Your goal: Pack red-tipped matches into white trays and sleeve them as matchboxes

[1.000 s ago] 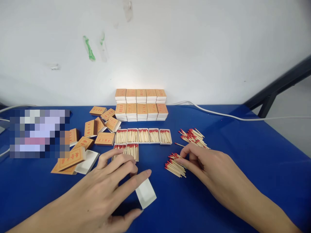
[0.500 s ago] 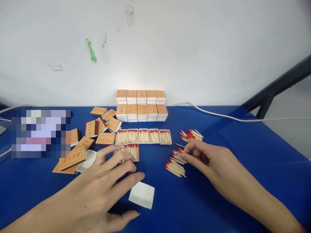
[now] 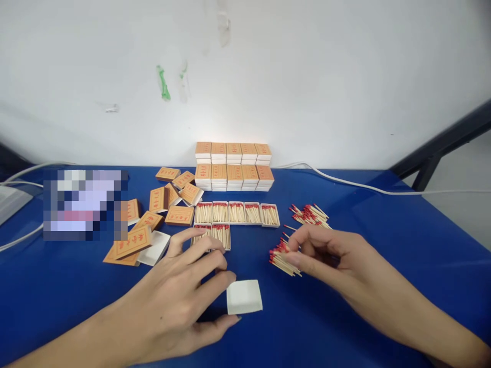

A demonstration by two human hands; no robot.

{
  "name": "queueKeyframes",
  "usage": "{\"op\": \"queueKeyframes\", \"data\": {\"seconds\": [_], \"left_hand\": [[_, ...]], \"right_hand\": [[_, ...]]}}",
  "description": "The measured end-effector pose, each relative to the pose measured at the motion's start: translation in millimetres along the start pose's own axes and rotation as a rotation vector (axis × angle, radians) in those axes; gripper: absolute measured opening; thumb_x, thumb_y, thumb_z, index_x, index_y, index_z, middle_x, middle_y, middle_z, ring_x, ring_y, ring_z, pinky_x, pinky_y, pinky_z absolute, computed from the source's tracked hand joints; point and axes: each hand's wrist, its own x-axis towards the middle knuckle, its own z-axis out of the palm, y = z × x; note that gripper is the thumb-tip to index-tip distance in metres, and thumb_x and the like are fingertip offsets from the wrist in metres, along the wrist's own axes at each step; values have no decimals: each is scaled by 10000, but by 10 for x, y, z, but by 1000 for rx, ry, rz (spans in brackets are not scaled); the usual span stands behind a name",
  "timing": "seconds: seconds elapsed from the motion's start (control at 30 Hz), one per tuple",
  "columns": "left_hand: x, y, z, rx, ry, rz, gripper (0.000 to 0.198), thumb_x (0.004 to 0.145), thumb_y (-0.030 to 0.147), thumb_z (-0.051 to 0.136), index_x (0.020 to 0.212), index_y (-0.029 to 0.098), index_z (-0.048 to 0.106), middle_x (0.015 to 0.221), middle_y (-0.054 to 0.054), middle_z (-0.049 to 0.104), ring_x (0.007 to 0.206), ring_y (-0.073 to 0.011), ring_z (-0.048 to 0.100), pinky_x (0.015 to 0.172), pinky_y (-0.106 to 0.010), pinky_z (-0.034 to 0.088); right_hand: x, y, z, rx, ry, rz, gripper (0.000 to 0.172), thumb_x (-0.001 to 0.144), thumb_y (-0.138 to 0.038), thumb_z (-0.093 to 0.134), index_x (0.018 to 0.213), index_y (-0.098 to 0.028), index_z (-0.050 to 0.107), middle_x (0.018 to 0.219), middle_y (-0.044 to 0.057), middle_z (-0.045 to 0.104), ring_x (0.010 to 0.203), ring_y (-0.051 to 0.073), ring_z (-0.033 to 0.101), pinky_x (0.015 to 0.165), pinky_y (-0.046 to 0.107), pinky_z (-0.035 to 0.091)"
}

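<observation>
An empty white matchbox tray (image 3: 244, 296) lies on the blue table. My left hand (image 3: 184, 291) has its thumb and index finger at the tray's left end, on opposite edges, while its other fingers spread over the lower row of filled trays. My right hand (image 3: 326, 260) pinches matches at the near pile of red-headed matches (image 3: 286, 264); how many it holds is hidden by the fingers. Behind that hand lies a second match pile (image 3: 310, 214). Trays filled with matches (image 3: 237, 213) stand in a row, with two more (image 3: 221, 237) in front, one partly covered by my left fingers.
Orange matchboxes (image 3: 235, 174) are stacked in two rows against the wall. Loose matchbox sleeves (image 3: 179, 215) and another white tray (image 3: 154, 249) lie scattered at the left. A blurred-out object (image 3: 84, 204) sits beyond them. A white cable (image 3: 345, 185) runs along the back.
The view has shifted, moving the scene rightward. My left thumb and index finger have closed in on the empty tray, which has turned straighter. My right fingers have gathered matches from the near pile.
</observation>
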Motion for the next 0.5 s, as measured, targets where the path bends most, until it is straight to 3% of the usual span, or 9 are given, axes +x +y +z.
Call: {"op": "queueKeyframes", "data": {"seconds": [0.1,0.2,0.3,0.5], "left_hand": [[5,-5,13,-23,6,-20,135,1094,305,740,1139,185,784,1005,-40,724,1086,-282,714,1192,-539,404],[9,-30,42,-26,17,-25,139,1094,306,742,1150,186,784,998,-36,716,1090,-283,712,1204,-541,404],[-3,-39,65,-30,15,-26,152,1092,317,754,1163,186,782,997,-37,716,1090,-287,711,1201,-538,408],[-38,-24,62,-65,10,-46,150,1098,312,751,1139,172,784,993,-36,706,1066,-272,707,1170,-524,413]], "right_hand": [[-45,-147,216,-131,-69,-74,316,1147,-552,708,967,-296,752,708,-63,664,620,162,591,561,283,444],[-39,-214,413,-426,-44,-325,179,1112,-340,797,968,-266,720,706,-79,701,561,148,639,546,296,416],[4,-230,542,-686,28,-561,240,1018,-253,895,915,-240,678,731,-56,740,560,180,694,539,341,401],[108,-255,629,-846,45,-737,370,860,-161,992,801,-248,636,693,-55,689,537,195,668,540,391,379]]}}
